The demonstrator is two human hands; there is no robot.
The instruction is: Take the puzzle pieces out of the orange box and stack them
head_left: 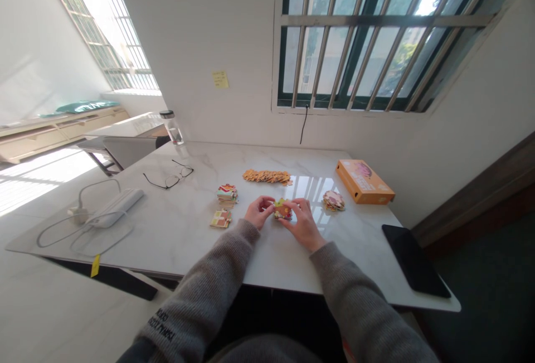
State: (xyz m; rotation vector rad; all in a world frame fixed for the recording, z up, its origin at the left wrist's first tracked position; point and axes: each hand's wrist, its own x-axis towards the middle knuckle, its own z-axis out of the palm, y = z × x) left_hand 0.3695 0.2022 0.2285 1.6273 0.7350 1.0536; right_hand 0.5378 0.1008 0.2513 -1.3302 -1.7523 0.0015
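My left hand and my right hand meet over the middle of the table, fingers closed on either side of a colourful jigsaw puzzle piece. More pieces show just beneath it; how many is hidden by my fingers. To the left stand a tall stack of puzzle pieces and, nearer me, a low pile of pieces. Right of my right hand sits a round-edged stack of pieces. Beyond both hands a long row of overlapping orange-brown pieces lies across the table.
An orange box lies at the back right, a black tablet along the right edge. Folding out on the left are eyeglasses, beside a white power strip with looping cable. A bottle stands at the far left corner.
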